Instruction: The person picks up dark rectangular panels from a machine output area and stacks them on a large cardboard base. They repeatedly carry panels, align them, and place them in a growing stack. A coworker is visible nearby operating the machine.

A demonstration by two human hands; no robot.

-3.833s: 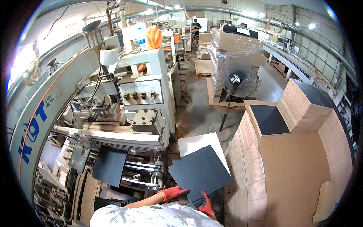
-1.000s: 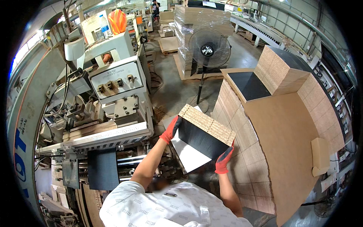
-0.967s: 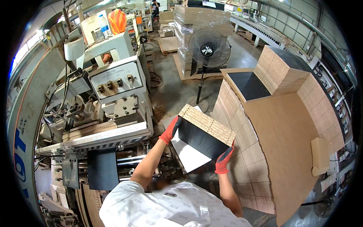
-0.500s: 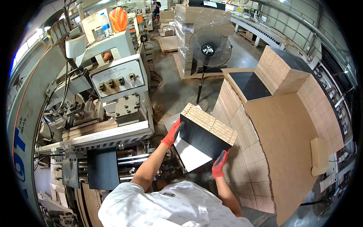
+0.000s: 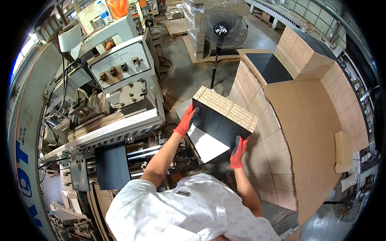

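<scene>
Between my two hands is a stack of particleboard panels [image 5: 220,121], its near face black and its bare chipboard edges turned upward. My left hand [image 5: 186,121], in a red glove with dark finger pads, presses against the stack's left end. At the lower right corner, my right hand [image 5: 239,152] in a matching glove grips the other end, fingers pointing up. Below the panels lies a white board [image 5: 206,145], partly covered by the stack. The undersides of the panels are hidden.
On the left stands a machine with a control box [image 5: 120,64] and a black panel [image 5: 112,165] on its rails. A pedestal fan [image 5: 222,30] stands ahead. To the right are tall panel stacks [image 5: 257,160] and a brown sheet [image 5: 303,140] with a cardboard piece [image 5: 343,150].
The view has tilted slightly, so the surroundings sit differently in the picture. Both hands still hold the panel stack, which appears a little higher and farther right.
</scene>
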